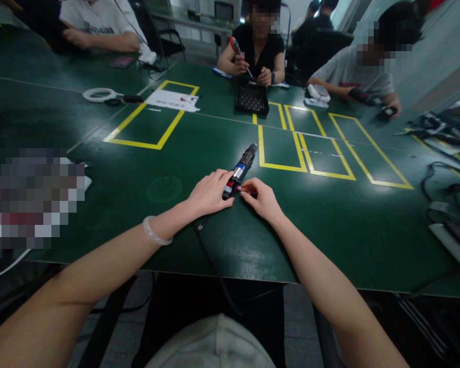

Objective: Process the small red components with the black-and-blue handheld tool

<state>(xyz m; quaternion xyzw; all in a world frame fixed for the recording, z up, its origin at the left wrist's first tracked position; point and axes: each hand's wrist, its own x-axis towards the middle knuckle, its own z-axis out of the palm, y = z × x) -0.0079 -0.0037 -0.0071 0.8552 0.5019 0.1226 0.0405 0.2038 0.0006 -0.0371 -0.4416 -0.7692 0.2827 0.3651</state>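
Note:
A slim black handheld device [249,154] lies on the green table with its inside exposed, showing a silver and blue cylinder. It points away from me and slightly right. My left hand [210,193] is closed around its near end, thumb below and fingers on top. From the other side, my right hand [263,200] pinches a small orange-red part [242,188] against the device's near end. Whether that part is attached is too small to tell. My fingers partly hide the near end. A black cord [209,245] runs over the table's front edge below my hands.
Yellow tape outlines [283,166] mark the table ahead. Across from me, a person holds a red-handled screwdriver [235,45] over a black tray [267,109]. A white ring-shaped tool [99,95] and a paper sheet [166,100] lie left. Cables [444,166] pile up right.

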